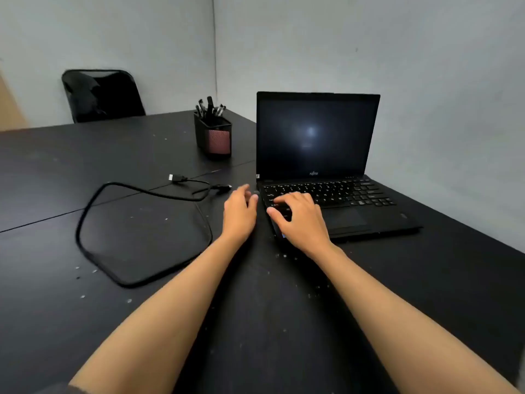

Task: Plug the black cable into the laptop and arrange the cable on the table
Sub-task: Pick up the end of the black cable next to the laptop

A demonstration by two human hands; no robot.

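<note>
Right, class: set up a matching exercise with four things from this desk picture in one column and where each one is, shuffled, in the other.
Things:
1. cable
2. pen holder
3. right hand
4. chair

Places:
A. behind the table's far edge
B. on the laptop's near left corner
C. looped loose on the table, left of the laptop
D. standing just left of the laptop screen

Pairs: 1-C, 2-D, 3-B, 4-A

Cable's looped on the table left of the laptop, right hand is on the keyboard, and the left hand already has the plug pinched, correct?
Not quite. The head view shows the left hand empty, near the black cable's plug but not pinching it. The loop left of the laptop and the right hand on the keyboard are right.
</note>
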